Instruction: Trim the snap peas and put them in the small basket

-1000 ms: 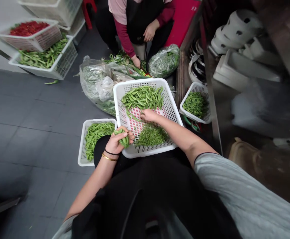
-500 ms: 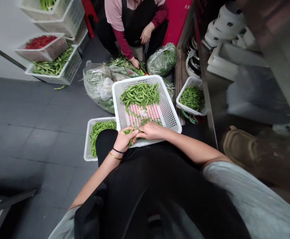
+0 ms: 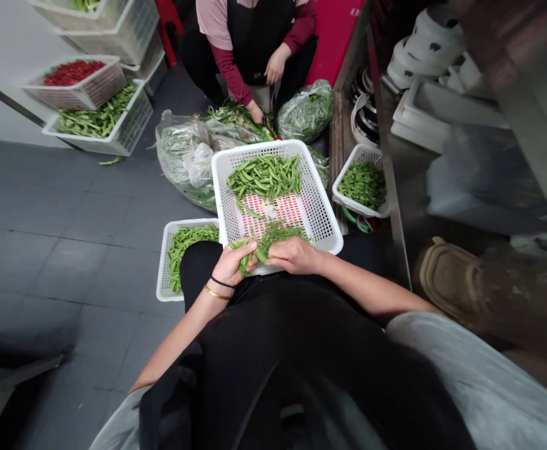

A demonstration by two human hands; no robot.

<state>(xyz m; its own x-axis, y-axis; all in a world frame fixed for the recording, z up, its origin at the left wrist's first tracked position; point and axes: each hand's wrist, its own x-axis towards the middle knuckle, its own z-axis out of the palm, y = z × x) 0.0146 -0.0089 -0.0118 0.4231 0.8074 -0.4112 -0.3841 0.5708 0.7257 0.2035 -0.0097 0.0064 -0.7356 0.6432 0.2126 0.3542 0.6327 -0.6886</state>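
Note:
A white slotted basket point(image 3: 327, 220) rests on my lap, with a heap of green pea pods point(image 3: 264, 176) in its far half. Trimmed ends and strings point(image 3: 280, 232) form a small pile in its near part. Over the near rim, my left hand point(image 3: 230, 265) is closed around several pea pods point(image 3: 244, 261), one of them pointing toward the right. My right hand point(image 3: 297, 256) pinches the end of that pod, fingers closed. Left of my knee, a second white basket point(image 3: 162, 265) holds more pods point(image 3: 189, 240).
A co-worker's hand point(image 3: 255, 112) reaches into leafy greens beyond the basket. Plastic bags of greens point(image 3: 179, 156) lie on the floor there. Basket of leaves point(image 3: 361, 186) stands right, beside a metal shelf edge point(image 3: 399, 231). Stacked baskets point(image 3: 127, 134) hold red chillies and green vegetables at left.
My right hand has moved slightly right and down from my left hand, uncovering more of the trimmings pile and the pod between the hands. My left hand keeps its hold.

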